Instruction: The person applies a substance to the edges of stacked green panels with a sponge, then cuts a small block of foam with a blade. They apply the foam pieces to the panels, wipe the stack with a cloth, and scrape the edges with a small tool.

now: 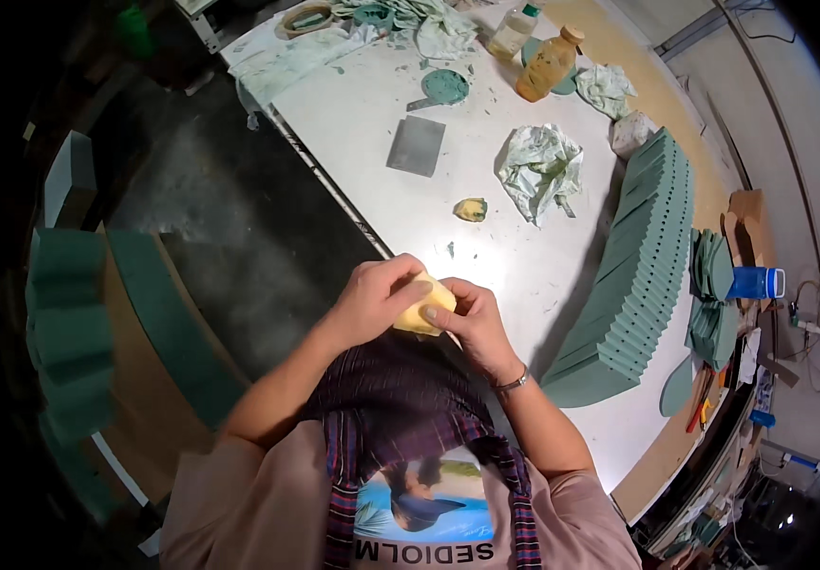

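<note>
Both my hands hold a pale yellow sponge (418, 320) just off the near edge of the white table. My left hand (372, 302) is closed round its left side, thumb lying on top. From the right, my right hand (479, 330) pinches it, thumb pressed on the front face and fingers behind. Beyond them on the table lies a small yellow piece (471, 210) with dark green stains, apart from both hands. What lies under the sponge is hidden.
A long stack of green ridged pieces (624, 275) stands on the table (334, 104) at right. Farther back are crumpled cloth (540, 169), a grey square sheet (417, 146), a green-smeared disc (445, 86) and two bottles (551, 64). More green pieces (73, 323) stand at left.
</note>
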{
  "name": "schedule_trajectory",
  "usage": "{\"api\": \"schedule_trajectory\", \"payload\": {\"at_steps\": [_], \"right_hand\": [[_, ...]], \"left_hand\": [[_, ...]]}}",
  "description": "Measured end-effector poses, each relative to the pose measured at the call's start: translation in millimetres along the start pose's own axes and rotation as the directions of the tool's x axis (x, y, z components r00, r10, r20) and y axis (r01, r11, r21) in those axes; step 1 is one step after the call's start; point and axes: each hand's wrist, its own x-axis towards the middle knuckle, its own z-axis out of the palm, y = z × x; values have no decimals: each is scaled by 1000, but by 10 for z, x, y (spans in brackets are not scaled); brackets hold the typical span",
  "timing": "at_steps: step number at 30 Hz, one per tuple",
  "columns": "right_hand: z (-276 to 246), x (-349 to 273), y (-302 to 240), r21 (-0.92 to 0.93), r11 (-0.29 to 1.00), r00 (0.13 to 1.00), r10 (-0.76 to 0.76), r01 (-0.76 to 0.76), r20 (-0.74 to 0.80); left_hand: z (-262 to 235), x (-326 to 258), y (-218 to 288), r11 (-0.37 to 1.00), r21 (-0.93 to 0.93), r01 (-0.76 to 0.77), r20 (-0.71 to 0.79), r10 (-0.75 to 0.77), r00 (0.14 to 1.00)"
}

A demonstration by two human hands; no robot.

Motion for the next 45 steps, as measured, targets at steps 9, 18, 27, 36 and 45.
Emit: {"api": "schedule_trajectory", "payload": {"at_steps": [9, 18, 27, 36, 45], "right_hand": [[19, 405, -417, -435, 896, 937, -222, 86, -271], [118, 577, -327, -403, 915, 875, -192, -4, -444], [91, 483, -337, -26, 971, 733, -197, 238, -651], [-169, 308, -418, -170, 960, 705, -280, 224, -652], [-440, 206, -502, -536, 827, 564, -527, 169, -636]], "left_hand": [[-239, 815, -121, 983, -185, 22, 252, 26, 967], [-295, 1324, -249, 956, -275, 97, 416, 28, 909], [-310, 1691, -53, 948, -303, 98, 314, 2, 949], [20, 1499, 8, 938, -64, -341, 414, 336, 846], [131, 1563, 101, 855, 35, -518, 411, 460, 787]]}}
